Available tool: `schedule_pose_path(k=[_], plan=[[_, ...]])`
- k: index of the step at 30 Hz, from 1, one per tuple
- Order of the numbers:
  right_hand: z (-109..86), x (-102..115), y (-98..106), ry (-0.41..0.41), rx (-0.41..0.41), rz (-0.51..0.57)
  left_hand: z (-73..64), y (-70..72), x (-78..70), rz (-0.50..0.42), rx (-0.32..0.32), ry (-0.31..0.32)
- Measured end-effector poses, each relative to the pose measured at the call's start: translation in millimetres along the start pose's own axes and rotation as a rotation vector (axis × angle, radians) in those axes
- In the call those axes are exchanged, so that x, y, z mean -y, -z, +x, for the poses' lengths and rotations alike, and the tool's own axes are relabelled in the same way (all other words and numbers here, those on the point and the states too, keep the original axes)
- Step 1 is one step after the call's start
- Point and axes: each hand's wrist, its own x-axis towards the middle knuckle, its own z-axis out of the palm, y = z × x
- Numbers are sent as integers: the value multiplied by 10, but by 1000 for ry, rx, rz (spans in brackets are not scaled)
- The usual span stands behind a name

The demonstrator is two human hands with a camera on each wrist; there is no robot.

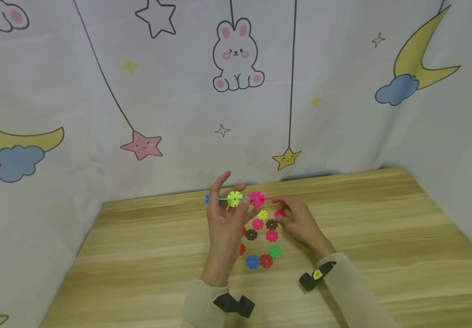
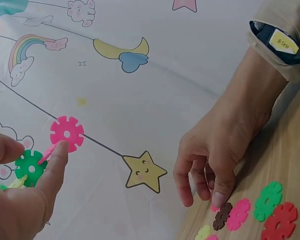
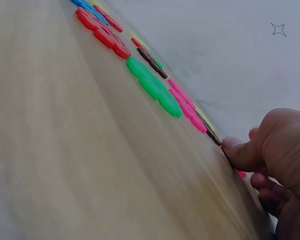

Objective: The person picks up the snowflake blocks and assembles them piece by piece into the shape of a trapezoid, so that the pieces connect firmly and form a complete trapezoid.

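In the head view my left hand (image 1: 225, 228) is raised above the table and grips a chain of slotted plastic discs. A blue disc (image 1: 208, 199), a yellow disc (image 1: 231, 202) and a pink disc (image 1: 256, 194) face the camera, with green and pink ones edge-on between and beyond them. The left wrist view shows the chain's end pink disc (image 2: 73, 127) joined through another pink disc to a green disc (image 2: 29, 161). My right hand (image 1: 301, 222) is low at the table, thumb and fingers curled about a loose pink disc (image 1: 280, 213), mostly hidden by them.
Loose discs lie flat on the wooden table (image 1: 137, 264), among them a brown disc (image 1: 271, 227), a green disc (image 1: 275, 247), a red disc (image 1: 266, 264) and a blue disc (image 1: 252, 265). A printed white cloth (image 1: 186, 100) hangs behind the table.
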Motion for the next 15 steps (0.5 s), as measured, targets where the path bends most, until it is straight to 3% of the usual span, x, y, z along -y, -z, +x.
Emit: schedule_pose_path(k=[9, 15], plan=[[-18, 25, -9, -34, -13, -47, 8, 12, -17, -23, -11, 1], [-10, 29, -11, -9, -31, 110, 18, 19, -22, -10, -37, 15]])
